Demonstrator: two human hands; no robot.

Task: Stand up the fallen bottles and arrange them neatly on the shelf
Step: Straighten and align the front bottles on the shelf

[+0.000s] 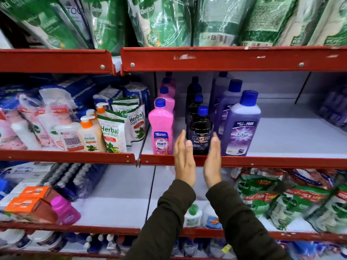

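Three rows of blue-capped bottles stand upright on the middle shelf (281,141). The front black Bactin bottle (200,132) stands at the shelf's red front lip. A pink Shakti bottle (161,128) stands to its left and a purple Bactin bottle (241,126) to its right. My left hand (185,160) and my right hand (213,162) are flat, palms facing each other, on either side of the black bottle's lower part. Both hands are open and hold nothing. Whether the fingertips touch the bottle is unclear.
Herbal hand wash pouches and pump bottles (110,128) fill the shelf section to the left. Green Dettol refill packs (165,19) hang over the top shelf. Below are Dettol pouches (281,199), a pink bottle (64,211) and orange boxes (28,201). White shelf surface shows right of the purple bottles.
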